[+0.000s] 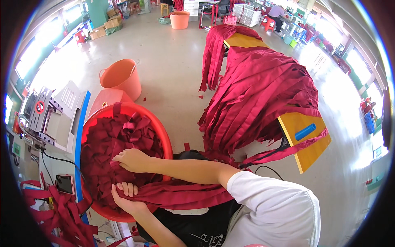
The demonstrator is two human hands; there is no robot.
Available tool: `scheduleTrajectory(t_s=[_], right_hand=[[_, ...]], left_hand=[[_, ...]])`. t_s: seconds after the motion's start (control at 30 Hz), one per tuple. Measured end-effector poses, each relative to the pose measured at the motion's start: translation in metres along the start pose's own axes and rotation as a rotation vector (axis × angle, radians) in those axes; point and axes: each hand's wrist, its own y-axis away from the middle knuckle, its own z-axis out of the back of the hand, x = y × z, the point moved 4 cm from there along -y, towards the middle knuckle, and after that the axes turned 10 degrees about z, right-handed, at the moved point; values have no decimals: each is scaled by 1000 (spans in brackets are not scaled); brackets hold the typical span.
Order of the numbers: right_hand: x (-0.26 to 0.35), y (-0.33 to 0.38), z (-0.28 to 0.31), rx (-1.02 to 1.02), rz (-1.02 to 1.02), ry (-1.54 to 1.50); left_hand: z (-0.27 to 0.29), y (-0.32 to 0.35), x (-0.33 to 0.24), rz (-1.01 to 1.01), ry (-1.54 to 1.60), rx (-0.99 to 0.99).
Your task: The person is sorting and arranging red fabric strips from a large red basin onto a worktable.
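Note:
A big red tub (161, 132) is full of dark red fabric pieces (110, 140). My right hand (131, 159) lies palm down on the pile in the tub, fingers pressed into the cloth. My left hand (125, 197) sits at the tub's near rim and grips a bunch of long dark red fabric strips (185, 194) that run across my lap to the right. More of these strips (263, 94) hang in a thick heap over a yellow table (306, 142) on my right.
A sewing machine (45, 115) stands left of the tub, with a phone (65, 183) and loose red strips (61, 218) near it. An orange bucket (121, 78) stands on the floor behind the tub. A blue cylinder (305, 131) lies on the yellow table. Another person (279, 14) sits far back.

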Motion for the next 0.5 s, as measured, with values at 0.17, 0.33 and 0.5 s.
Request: scheduleTrajectory(t_s=[0.17,0.33,0.5], right_hand=[[6,-3,5,11,-71,-155],[12,-4,11,24,-152,-158],[8,-3,9,-40,-75,-198]], left_hand=[[1,3,-1,-26,-16,-44],[3,3,-3,-20,-13,-32],[3,1,-3,-9,-7,-11]])
